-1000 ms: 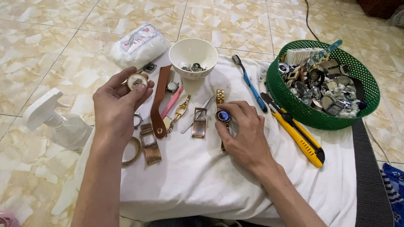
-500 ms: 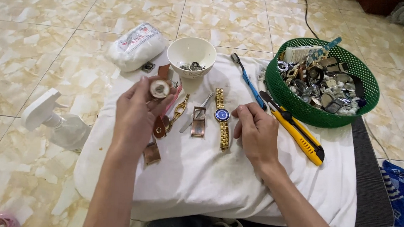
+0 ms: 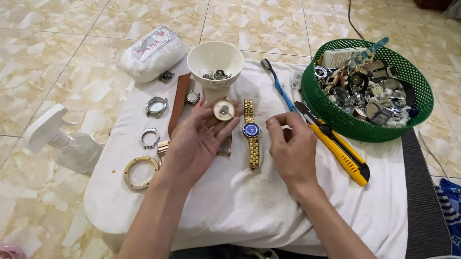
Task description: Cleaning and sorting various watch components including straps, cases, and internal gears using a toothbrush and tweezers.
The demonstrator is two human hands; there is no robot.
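My left hand [image 3: 196, 143] holds a small round watch movement with a pale dial [image 3: 223, 110] up at its fingertips, above the white cloth [image 3: 248, 203]. My right hand [image 3: 292, 150] hovers just right of a gold bracelet watch with a blue dial [image 3: 251, 131] lying on the cloth; its fingers are curled and pinched together, and I cannot see anything in them. A brown leather strap [image 3: 178, 104] lies left of my left hand.
A white bowl of small parts [image 3: 215, 66] stands behind the hands. A green basket of watch parts [image 3: 367, 89] sits at the right, with a yellow utility knife [image 3: 338, 147] and blue toothbrush [image 3: 279, 85] beside it. Watch cases [image 3: 156, 106], a gold ring [image 3: 140, 172], a white spray bottle [image 3: 64, 143] lie left.
My left hand carried the round movement rightward toward the middle. My right hand let go of the gold watch and drew back to its right; the watch now lies uncovered.
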